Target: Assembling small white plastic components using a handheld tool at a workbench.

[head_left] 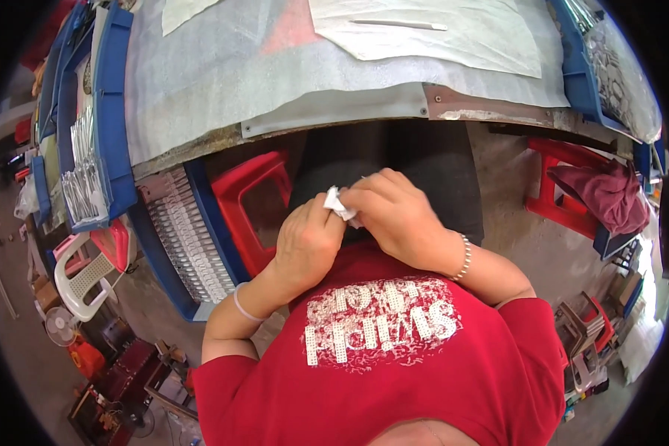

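Note:
My left hand (306, 244) and my right hand (395, 217) meet in front of my chest, over my lap. Between their fingertips they pinch a small crumpled white piece of cloth or tissue (337, 202). Most of that white piece is hidden under my right fingers. A pale band circles my left wrist and a beaded bracelet my right wrist. A thin white stick (398, 24) lies on a white sheet (453, 37) far up on the table, out of reach of both hands.
A worktable (498, 111) covered in grey-white foam sheeting curves across the top. Blue trays (115, 111) with metal pieces line its left side, another blue tray at right. A red stool (245, 201) is under the table, a second red stool with dark red cloth (609, 195) at right.

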A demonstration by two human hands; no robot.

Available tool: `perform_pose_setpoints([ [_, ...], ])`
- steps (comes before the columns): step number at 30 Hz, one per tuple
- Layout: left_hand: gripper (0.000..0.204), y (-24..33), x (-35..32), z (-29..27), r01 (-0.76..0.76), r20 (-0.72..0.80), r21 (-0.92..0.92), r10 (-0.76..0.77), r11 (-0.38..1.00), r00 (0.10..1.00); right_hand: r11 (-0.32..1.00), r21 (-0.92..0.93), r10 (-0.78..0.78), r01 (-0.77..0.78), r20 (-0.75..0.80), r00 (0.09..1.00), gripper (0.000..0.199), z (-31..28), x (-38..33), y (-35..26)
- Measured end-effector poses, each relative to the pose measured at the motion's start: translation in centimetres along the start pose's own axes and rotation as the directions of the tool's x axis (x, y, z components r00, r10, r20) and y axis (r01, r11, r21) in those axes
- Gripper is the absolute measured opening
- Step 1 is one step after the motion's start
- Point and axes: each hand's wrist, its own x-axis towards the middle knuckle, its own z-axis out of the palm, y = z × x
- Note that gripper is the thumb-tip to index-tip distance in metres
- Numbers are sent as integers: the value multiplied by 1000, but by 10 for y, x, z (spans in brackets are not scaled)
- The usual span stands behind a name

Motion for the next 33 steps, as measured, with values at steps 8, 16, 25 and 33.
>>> perform_pose_setpoints([
  [8,22,-3,0,-12,90,79,-240,-73,967,994,995,-83,-63,60,-35,997,17,7,-1,7],
  [16,26,-17,-6,-15,662,798,-507,-9,-552,603,968,-82,-246,239,-88,965,22,4,-13,7],
  [25,17,-3,-5,-9,100,93,-350,-72,931,993,990,-126,-62,58,-28,998,18,-10,-1,21],
  [33,21,-11,-4,-13,86,62,-252,-72,964,995,981,-191,-19,-21,-208,978,25,-12,3,29],
])
